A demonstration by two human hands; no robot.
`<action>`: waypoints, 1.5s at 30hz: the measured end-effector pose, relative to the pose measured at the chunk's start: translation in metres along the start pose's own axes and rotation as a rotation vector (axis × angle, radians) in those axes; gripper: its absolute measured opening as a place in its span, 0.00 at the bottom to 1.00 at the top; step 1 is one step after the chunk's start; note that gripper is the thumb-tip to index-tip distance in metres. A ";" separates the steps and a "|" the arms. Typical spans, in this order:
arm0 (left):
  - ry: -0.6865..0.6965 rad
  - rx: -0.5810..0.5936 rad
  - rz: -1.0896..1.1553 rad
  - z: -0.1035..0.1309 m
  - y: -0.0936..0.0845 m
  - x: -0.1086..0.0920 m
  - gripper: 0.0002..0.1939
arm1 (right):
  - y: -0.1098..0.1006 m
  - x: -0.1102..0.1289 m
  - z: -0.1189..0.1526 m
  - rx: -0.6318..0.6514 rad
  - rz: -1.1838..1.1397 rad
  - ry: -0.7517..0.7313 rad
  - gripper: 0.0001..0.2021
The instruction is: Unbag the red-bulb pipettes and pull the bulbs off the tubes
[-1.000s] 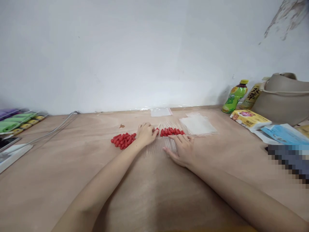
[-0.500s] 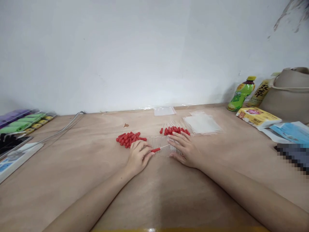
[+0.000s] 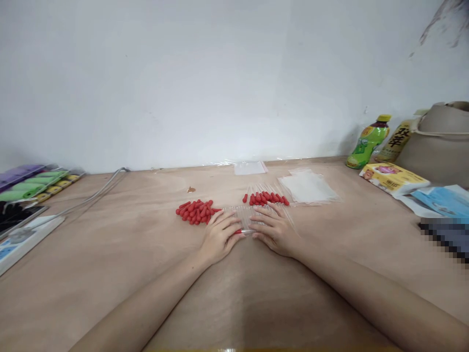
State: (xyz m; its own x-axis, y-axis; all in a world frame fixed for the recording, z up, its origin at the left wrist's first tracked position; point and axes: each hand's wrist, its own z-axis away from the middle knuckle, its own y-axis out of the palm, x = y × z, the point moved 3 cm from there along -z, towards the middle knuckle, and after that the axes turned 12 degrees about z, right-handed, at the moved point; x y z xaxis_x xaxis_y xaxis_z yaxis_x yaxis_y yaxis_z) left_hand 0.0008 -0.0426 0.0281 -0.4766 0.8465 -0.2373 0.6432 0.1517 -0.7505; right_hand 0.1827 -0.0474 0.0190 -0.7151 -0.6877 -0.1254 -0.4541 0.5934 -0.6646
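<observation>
Between thumb and fingers, my left hand (image 3: 222, 236) pinches the red rubber bulb (image 3: 238, 231) of a dropper. Its thin clear tube (image 3: 246, 231) runs across to my right hand (image 3: 276, 231), whose thumb and index finger close around the far end. My other right fingers rest over a row of loose clear tubes (image 3: 242, 213) lying on the table, partly covered by both hands. A pile of red bulbs (image 3: 196, 211) sits beside my left fingers. Behind my right hand, several droppers with red bulbs (image 3: 266, 197) lie side by side, tubes pointing away.
Clear plastic bags (image 3: 309, 187) lie at the back right, with another bag (image 3: 251, 168) by the wall. Farther right are a green bottle (image 3: 367, 144), a yellow tissue pack (image 3: 394, 177) and a beige bag (image 3: 439, 146). A power strip (image 3: 31, 242) with a cable is left.
Both hands have drawn closer together and slightly toward me. The dropper's tube, slanted before, now lies nearly level, and more of its bulb is hidden by my left fingers.
</observation>
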 end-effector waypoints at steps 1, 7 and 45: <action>0.013 -0.007 0.002 0.000 0.001 0.000 0.08 | 0.001 0.000 0.000 0.009 -0.009 0.003 0.08; 0.059 -0.036 -0.011 0.001 0.001 -0.002 0.08 | 0.005 0.000 0.001 0.057 -0.062 -0.032 0.11; 0.165 0.119 0.015 0.002 -0.006 -0.013 0.07 | -0.011 0.012 0.004 -0.100 -0.092 -0.204 0.09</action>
State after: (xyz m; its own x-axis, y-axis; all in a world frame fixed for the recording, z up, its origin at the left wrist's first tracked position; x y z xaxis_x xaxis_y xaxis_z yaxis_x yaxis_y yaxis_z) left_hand 0.0019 -0.0556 0.0344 -0.3563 0.9219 -0.1519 0.5692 0.0852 -0.8178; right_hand 0.1812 -0.0639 0.0212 -0.5509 -0.8048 -0.2208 -0.5696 0.5560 -0.6053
